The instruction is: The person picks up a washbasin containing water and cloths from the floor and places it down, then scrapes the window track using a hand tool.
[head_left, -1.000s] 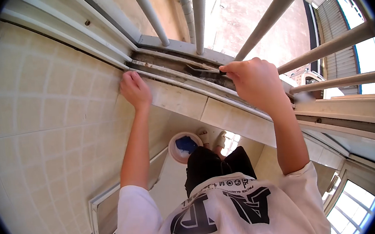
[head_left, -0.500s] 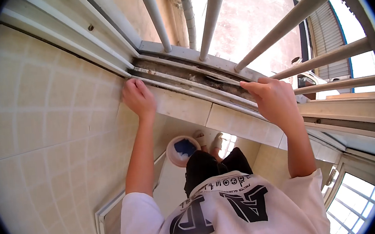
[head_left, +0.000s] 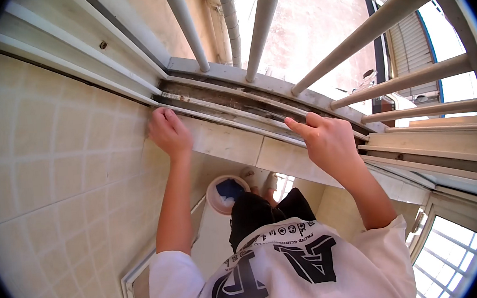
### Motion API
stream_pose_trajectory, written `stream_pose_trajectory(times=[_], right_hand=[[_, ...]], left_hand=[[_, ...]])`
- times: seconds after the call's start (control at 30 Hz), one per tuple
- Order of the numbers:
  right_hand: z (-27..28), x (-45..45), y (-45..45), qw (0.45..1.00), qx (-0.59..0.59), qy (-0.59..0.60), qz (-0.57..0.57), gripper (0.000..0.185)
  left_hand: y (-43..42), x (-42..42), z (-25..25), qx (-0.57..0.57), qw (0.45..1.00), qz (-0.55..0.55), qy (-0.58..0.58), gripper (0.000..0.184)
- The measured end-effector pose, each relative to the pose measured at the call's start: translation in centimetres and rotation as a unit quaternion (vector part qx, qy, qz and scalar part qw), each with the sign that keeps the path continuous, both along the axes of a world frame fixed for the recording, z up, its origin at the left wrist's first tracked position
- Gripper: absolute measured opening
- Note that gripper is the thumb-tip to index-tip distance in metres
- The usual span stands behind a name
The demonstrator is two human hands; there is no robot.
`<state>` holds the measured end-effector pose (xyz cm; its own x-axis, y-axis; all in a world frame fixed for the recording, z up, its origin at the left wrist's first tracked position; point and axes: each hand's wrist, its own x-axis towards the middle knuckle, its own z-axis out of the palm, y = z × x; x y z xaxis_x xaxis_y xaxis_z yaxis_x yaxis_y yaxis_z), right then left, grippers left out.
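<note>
My left hand (head_left: 169, 133) is closed, its curled fingers resting on the tiled sill's edge by the wall corner; nothing shows in it. Over the window track (head_left: 217, 102) is my right hand (head_left: 328, 141), its index finger stretched along the track and its other fingers curled. A thin greyish strip (head_left: 272, 113) lies in the groove just ahead of that fingertip. Whether the right hand grips it, I cannot tell. Dark dirt lines the track's grooves between the white rails. The tiled sill (head_left: 220, 136) runs below both hands.
Metal security bars (head_left: 265, 27) stand just beyond the track, with a paved yard outside. A tiled wall (head_left: 56, 136) rises at my left. On the floor by my feet is a round basin (head_left: 215, 199) with a blue cloth (head_left: 229, 189) in it. A window frame (head_left: 432, 160) stands at the right.
My right hand has moved left and toward me along the track, its index fingertip lower over the rails. The left hand stays at the sill corner. The view has shifted slightly.
</note>
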<state>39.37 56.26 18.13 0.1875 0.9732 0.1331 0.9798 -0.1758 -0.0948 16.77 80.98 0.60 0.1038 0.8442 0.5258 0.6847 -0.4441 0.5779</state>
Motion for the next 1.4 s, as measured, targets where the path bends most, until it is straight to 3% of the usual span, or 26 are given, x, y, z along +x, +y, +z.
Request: stream_pose_trajectory(times=[0.17, 0.33, 0.53, 0.73, 1.03, 1.27, 1.4], right_hand=[[1.0, 0.4, -4.1, 0.997, -0.056, -0.021, -0.044, 0.046], [-1.3, -2.1, -1.1, 0.998, -0.03, -0.04, -0.029, 0.05], [-0.3, -1.8, -3.9, 0.999, -0.029, -0.019, -0.032, 0.051], [-0.5, -3.9, -0.5, 0.996, -0.068, -0.059, -0.024, 0.054], [-2.1, -2.6, -1.7, 0.999, -0.037, -0.027, -0.017, 0.053], [-0.2, -1.6, -4.8, 0.998, -0.05, 0.024, -0.02, 0.056], [-1.5, -0.6, -1.6, 0.999, -0.03, 0.037, -0.001, 0.052]], left_hand=[[0.2, -0.1, 0.0, 0.004, 1.0, -0.005, 0.003, 0.027], [0.1, -0.2, 0.1, 0.0, 1.0, -0.003, 0.023, 0.029], [0.4, -0.2, -0.3, 0.001, 1.0, -0.001, 0.009, 0.028], [0.3, -0.2, -0.2, 0.008, 1.0, -0.002, 0.025, 0.028], [0.2, -0.1, 0.0, 0.007, 1.0, -0.01, -0.003, 0.027], [0.2, -0.1, 0.1, 0.005, 1.0, -0.008, 0.004, 0.026], [0.1, 0.0, 0.1, 0.007, 1.0, 0.002, 0.009, 0.026]])
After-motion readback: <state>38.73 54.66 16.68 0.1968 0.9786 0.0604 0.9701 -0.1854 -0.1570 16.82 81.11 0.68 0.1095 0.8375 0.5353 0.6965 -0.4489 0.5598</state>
